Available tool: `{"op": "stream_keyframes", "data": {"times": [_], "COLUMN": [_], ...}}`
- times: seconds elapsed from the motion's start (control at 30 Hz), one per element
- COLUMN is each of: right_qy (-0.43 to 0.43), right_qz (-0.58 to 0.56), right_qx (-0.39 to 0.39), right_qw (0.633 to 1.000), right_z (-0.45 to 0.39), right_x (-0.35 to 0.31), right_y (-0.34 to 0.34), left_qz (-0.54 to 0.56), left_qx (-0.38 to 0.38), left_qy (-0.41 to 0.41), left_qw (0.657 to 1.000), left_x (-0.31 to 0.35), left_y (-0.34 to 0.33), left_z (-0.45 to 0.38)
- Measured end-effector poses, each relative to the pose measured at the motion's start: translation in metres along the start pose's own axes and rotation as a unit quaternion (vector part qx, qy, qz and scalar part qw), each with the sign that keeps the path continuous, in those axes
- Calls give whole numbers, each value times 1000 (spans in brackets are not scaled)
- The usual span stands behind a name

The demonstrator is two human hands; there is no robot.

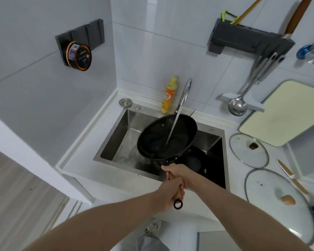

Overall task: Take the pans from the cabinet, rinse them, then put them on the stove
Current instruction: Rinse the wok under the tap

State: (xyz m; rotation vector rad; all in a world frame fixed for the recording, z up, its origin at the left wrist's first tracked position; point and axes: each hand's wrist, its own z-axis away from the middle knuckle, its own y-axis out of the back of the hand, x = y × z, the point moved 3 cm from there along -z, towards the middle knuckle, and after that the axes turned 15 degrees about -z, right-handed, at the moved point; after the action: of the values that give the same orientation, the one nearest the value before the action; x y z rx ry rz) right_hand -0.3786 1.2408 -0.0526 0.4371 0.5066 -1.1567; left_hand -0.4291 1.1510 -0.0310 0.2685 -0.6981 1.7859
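wok (166, 137) held tilted over the sink (116, 142) under running water, both hands on its handle.

head view: left hand (168, 193) and right hand (178, 173) each have a grip clamped on the wooden handle (178, 195), right nearer the wok. water stream (172, 126) from the tap (185, 93) lands inside the wok. a second dark pan (195, 162) lies in the sink, right of and below the wok. behind the sink stands a yellow soap bottle (169, 96); right of the sink, two glass lids (248, 150) lie on the worktop (237, 178).
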Motion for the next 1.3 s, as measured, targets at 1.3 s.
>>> {"op": "stream_keyframes", "data": {"times": [1.3], "right_qy": [29], "right_qz": [-27], "right_qx": [-21], "right_qw": [999], "right_z": [5], "right_x": [6], "right_y": [14], "left_qz": [-39], "left_qx": [103], "left_qy": [-45], "left_qw": [993], "left_x": [-12], "left_y": [-22], "left_z": [-14]}}
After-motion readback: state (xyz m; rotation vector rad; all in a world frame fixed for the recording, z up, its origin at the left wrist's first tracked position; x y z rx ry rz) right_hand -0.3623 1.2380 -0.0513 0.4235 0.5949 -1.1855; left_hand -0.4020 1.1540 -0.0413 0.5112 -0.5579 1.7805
